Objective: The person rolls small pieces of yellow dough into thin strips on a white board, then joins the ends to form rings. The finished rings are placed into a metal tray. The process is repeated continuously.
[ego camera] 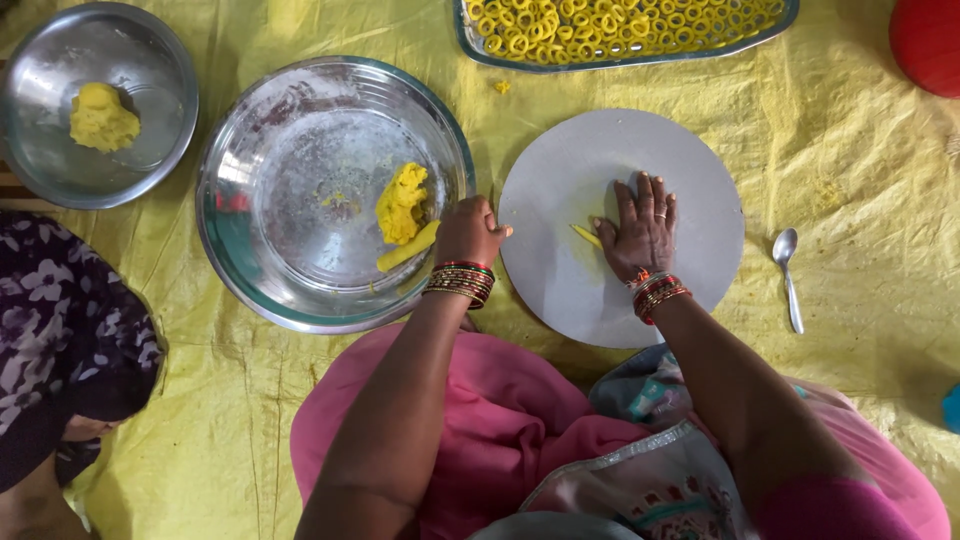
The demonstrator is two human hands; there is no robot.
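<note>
A strip of yellow dough (586, 236) is being rolled under the flat, open right hand (642, 232) on the round grey board (690, 170), while the left hand (468, 232), curled shut, grips a dough roll (408, 247) at the steel plate (300, 120); light, even pressure seems called for next.

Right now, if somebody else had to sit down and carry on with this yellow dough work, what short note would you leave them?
Right hand: flat, palm down, pressing a thin yellow dough strip on the round grey board.
Left hand: closed, resting at the rim of the large steel plate, beside a yellow dough lump and a rolled dough stick.
Done: many yellow dough rings fill the steel tray at the top.
Left: the plate's dough, plus another lump in the small steel bowl. A metal spoon lies to the right of the board.
</note>
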